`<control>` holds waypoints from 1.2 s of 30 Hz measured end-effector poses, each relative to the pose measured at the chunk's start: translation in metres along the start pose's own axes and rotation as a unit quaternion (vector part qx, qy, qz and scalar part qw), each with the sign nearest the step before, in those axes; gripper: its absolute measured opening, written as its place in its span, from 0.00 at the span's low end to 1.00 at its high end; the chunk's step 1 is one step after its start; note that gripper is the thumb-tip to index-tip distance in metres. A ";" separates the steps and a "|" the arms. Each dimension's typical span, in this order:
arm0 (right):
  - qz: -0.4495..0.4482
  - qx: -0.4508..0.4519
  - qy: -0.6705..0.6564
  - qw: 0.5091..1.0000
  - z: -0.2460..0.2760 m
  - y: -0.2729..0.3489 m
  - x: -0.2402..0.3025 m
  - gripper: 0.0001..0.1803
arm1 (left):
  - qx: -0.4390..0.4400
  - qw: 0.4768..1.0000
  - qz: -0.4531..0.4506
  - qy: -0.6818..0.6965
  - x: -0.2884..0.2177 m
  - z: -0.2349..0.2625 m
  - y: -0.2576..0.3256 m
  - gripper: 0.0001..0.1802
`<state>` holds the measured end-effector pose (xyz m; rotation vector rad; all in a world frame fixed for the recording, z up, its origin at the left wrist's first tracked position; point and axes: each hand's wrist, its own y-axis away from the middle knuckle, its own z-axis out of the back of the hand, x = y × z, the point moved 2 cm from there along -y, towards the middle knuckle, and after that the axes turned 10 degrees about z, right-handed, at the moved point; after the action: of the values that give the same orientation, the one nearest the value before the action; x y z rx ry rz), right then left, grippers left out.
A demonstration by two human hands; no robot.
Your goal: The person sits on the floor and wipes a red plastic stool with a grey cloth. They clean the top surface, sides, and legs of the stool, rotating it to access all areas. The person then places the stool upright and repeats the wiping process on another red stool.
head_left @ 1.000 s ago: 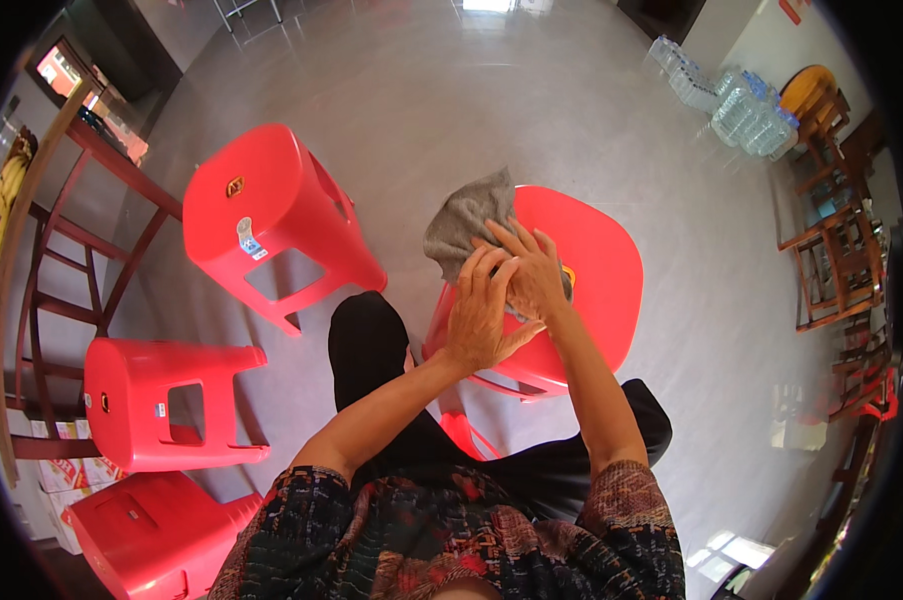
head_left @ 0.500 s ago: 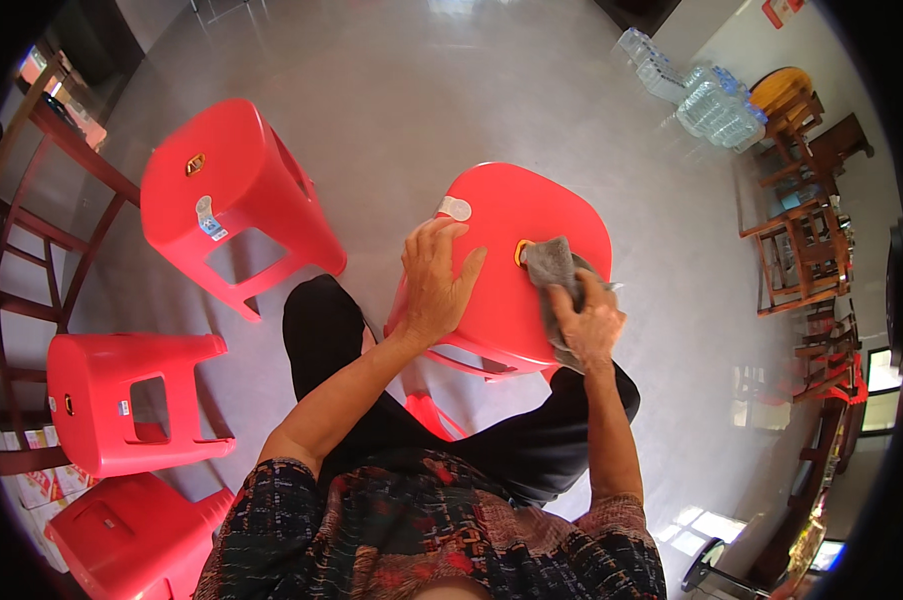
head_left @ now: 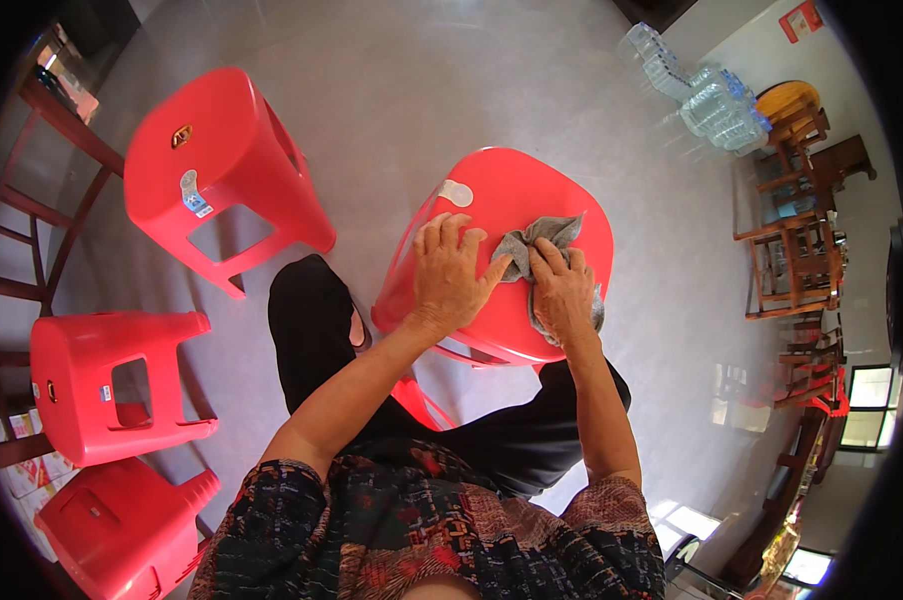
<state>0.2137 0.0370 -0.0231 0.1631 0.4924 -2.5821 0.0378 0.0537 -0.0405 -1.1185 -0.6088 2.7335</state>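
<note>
A red plastic stool (head_left: 521, 185) stands upright between my knees, its seat facing up. My right hand (head_left: 564, 298) grips a crumpled grey cloth (head_left: 561, 232) and presses it on the right half of the seat. The cloth bunches out past my fingers and covers the middle of the seat. My left hand (head_left: 449, 280) rests at the seat's left side with its fingers apart, and its thumb reaches close to the cloth. A pale round sticker (head_left: 456, 193) shows on the seat just beyond my left fingertips.
More red stools stand at my left: one ahead (head_left: 196, 140), one lying on its side (head_left: 81, 385), another nearest me (head_left: 111, 520). Beyond them is a dark wooden rack (head_left: 41, 215). Bundled clear plastic bottles (head_left: 721, 110) and wooden chairs (head_left: 801, 260) line the right wall.
My right hand has slid the cloth leftward over the seat, covering the yellow-edged emblem. My left hand has shifted slightly right, nearer the cloth. The view has moved a little.
</note>
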 end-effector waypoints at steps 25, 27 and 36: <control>-0.141 -0.003 -0.238 0.961 -0.003 -0.007 -0.004 0.11 | 0.001 1.000 0.002 0.021 0.000 0.001 0.001 0.19; -0.125 0.051 -0.150 0.979 0.001 -0.021 0.002 0.14 | 0.001 1.000 -0.002 0.016 -0.001 0.001 0.003 0.18; -0.125 0.273 -0.177 0.937 -0.008 -0.053 -0.024 0.19 | -0.016 1.000 0.005 0.022 0.004 0.000 -0.001 0.14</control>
<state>0.2086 0.0942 -0.0094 -0.1920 -0.3681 -2.8456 0.0344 0.0559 -0.0428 -1.1889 -0.6449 2.7096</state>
